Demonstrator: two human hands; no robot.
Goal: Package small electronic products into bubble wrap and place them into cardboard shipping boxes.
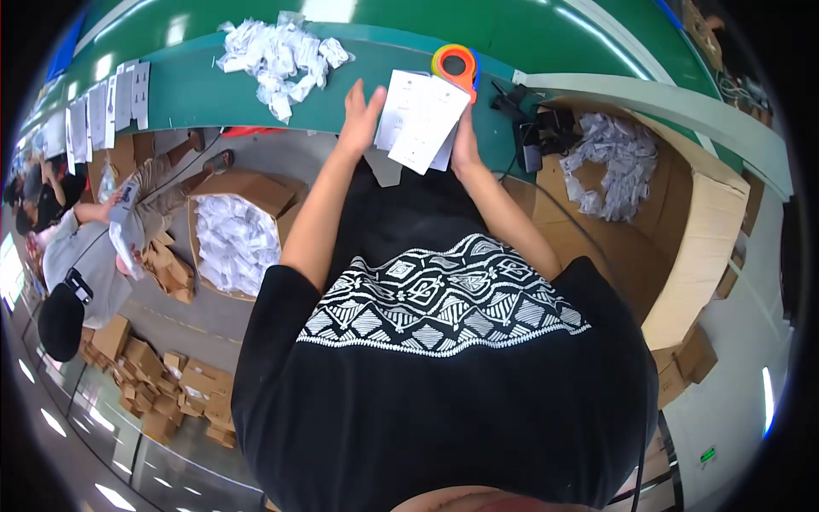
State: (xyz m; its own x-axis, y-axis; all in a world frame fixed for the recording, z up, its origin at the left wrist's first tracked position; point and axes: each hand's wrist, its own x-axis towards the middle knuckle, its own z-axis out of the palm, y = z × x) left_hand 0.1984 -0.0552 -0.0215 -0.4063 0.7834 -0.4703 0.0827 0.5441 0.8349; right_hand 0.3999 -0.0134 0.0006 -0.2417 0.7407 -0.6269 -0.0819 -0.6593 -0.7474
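Observation:
My right hand (464, 145) grips several white printed leaflets (429, 119) by their right side, and they are fanned and overlapping. Only part of its fingers shows, the rest being behind the paper. To the left of the leaflets, my left hand (362, 119) is open, its thumb and fingers apart and holding nothing. Just behind the leaflets, an orange ring-shaped tape dispenser (467, 78) lies on the green tabletop (183, 94). Farther left on the table is a heap of small clear plastic bags (277, 60) with white contents.
Black power adapters (527, 136) crowd the table's right end. A large cardboard box (691, 247) at right holds white bagged items (610, 166); another box (243, 183) at left is full of them. Grey-white packages (111, 104) line the far left. A person (102, 226) sits there, near stacked cartons (153, 384).

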